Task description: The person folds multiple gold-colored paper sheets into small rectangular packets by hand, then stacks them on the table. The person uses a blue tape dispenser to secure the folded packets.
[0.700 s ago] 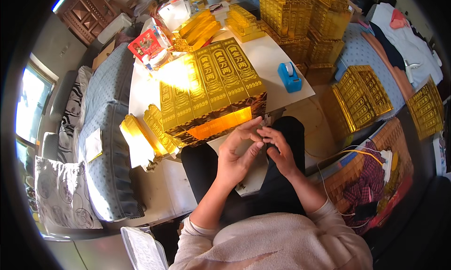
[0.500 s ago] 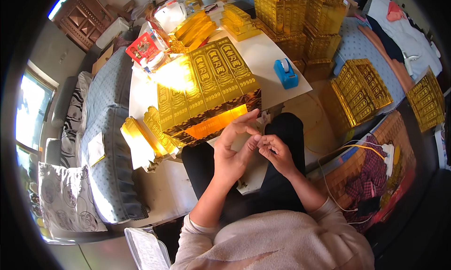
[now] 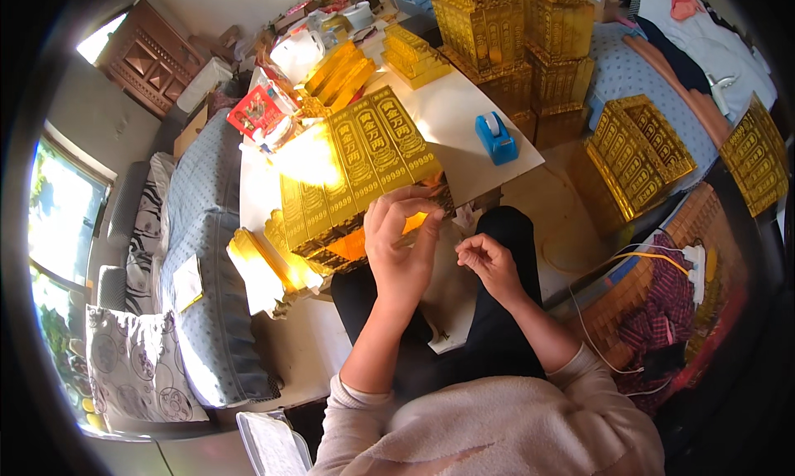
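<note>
My left hand (image 3: pixel 400 240) is raised in front of the near side of a large gold box (image 3: pixel 360 157) with embossed panels on top. Its thumb and forefinger curve into a ring with their tips nearly meeting; anything between them is too small to make out. Lower and to the right, apart from it, my right hand (image 3: pixel 490 262) is held above my lap with thumb and fingertips pinched together. What that pinch holds, if anything, cannot be seen. A blue tape dispenser (image 3: pixel 497 139) stands on the white table (image 3: pixel 464 95), right of the box.
Tall stacked gold boxes (image 3: pixel 480 41) rise behind the table's right side. An open gold carton (image 3: pixel 638 157) stands farther right. Folded gold pieces (image 3: pixel 269 265) lie at the table's near left corner. A cable with a white power strip (image 3: pixel 697 273) runs at lower right.
My hands, whose fingertips were together, have come apart. The left moved up and left toward the box, while the right stayed low over my lap. The whole view has shifted slightly.
</note>
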A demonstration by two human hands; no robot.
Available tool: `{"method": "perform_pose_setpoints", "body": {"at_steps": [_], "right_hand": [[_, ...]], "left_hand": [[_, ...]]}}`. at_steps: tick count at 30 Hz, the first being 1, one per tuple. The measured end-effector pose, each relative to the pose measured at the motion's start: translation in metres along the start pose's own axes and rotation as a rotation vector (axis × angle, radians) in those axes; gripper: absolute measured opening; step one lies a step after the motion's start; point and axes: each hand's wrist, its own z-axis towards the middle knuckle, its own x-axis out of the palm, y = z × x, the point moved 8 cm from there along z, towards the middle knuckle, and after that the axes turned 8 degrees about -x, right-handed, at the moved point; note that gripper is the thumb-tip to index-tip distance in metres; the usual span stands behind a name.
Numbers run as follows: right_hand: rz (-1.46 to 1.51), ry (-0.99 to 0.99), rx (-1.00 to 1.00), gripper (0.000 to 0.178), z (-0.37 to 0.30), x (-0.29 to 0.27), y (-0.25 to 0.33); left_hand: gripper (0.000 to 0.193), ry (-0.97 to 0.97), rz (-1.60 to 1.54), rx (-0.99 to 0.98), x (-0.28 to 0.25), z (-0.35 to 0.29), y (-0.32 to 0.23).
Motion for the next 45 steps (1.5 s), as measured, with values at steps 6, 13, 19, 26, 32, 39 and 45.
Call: {"method": "perform_pose_setpoints", "body": {"at_steps": [6,13,19,26,32,39,45], "right_hand": [[-0.001,-0.041,-0.036,0.051,0.023,-0.008,0.004],[-0.070,-0.090,0.018,0.049,0.037,-0.013,-0.016],[-0.205,-0.151,-0.055,0.041,0.041,-0.009,-0.027],[-0.280,-0.196,-0.058,0.038,0.047,-0.008,-0.038],[-0.284,-0.205,-0.041,0.033,0.053,-0.006,-0.034],[-0.285,-0.220,-0.009,0.032,0.057,-0.006,-0.037],[-0.284,-0.248,-0.028,0.031,0.057,-0.005,-0.035]], "left_hand": [[0.014,-0.053,0.187,0.077,0.010,0.020,-0.002],[0.013,-0.040,0.228,0.075,0.022,0.027,0.009],[0.012,-0.047,0.216,0.063,0.026,0.030,0.018],[0.011,-0.051,0.217,0.026,0.028,0.030,0.027],[0.011,-0.069,0.202,-0.008,0.027,0.030,0.033],[0.012,-0.097,0.188,-0.005,0.028,0.031,0.038],[0.013,-0.109,0.110,-0.077,0.029,0.033,0.040]]}}
